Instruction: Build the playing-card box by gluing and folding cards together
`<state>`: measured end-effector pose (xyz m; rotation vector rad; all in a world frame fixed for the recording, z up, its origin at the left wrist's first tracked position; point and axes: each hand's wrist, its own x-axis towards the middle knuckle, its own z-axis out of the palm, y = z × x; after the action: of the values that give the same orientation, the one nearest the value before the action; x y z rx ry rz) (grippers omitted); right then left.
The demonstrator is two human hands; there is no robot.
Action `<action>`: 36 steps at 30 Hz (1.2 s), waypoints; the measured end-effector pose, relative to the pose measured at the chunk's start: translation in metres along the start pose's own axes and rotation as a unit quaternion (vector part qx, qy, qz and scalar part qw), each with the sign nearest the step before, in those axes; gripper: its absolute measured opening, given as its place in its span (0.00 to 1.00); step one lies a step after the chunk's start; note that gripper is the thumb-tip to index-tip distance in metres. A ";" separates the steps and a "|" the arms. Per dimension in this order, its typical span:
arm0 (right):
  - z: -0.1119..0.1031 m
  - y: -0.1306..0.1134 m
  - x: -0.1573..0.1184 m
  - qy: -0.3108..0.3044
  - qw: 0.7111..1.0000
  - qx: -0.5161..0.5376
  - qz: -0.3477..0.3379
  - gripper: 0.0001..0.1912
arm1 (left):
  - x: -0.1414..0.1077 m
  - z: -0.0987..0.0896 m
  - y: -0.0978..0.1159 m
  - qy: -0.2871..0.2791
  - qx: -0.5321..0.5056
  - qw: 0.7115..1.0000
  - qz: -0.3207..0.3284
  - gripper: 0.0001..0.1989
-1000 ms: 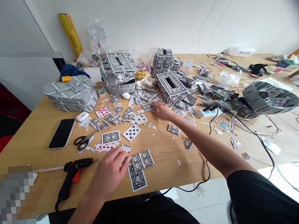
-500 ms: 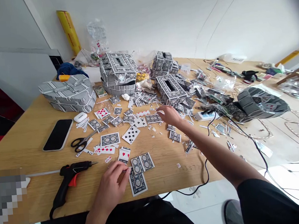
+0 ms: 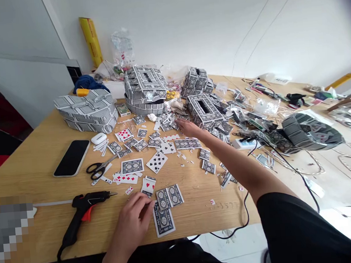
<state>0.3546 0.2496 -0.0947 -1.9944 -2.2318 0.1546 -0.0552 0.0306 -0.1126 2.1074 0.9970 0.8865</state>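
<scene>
My left hand rests near the front table edge, thumb and fingers pressed together; whatever is between them is too small to make out. Beside its fingertips lie folded patterned cards, another face-down card and a heart card. My right hand reaches forward, palm down with fingers stretched, over a pile of cut card pieces. Just to its right sits a card-covered box with a slot. A joined strip of cards lies below that hand.
A black glue gun, scissors and a phone lie at the left. Woven card bags and a lidded card box stand behind. A power strip with black cables is at the right.
My right hand has moved forward and left, from the card strip to the pile of cut pieces. My left hand has stayed nearly in place. The view has shifted slightly.
</scene>
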 end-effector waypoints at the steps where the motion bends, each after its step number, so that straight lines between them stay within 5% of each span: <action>1: 0.001 0.000 -0.011 -0.006 1.000 -0.002 -0.001 0.22 | 0.000 0.000 0.000 0.001 0.000 1.000 0.001 0.09; 7: -0.004 -0.001 -0.078 -0.032 0.999 -0.006 -0.004 0.30 | 0.002 -0.002 0.000 -0.008 -0.001 1.000 0.008 0.09; 13: -0.018 0.002 -0.100 -0.020 0.999 -0.015 0.038 0.15 | 0.003 -0.003 0.000 -0.005 0.003 1.000 0.011 0.10; 28: -0.013 -0.011 -0.063 0.008 0.991 -0.023 0.133 0.16 | 0.004 -0.003 0.001 -0.003 -0.004 1.000 0.000 0.10; 36: -0.015 -0.029 -0.003 -0.001 0.993 0.040 0.115 0.19 | 0.001 -0.003 0.001 -0.009 -0.005 1.000 -0.007 0.09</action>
<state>0.3292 0.2430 -0.0748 -2.2035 -1.9569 0.2668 -0.0568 0.0315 -0.1104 2.0940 0.9960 0.8627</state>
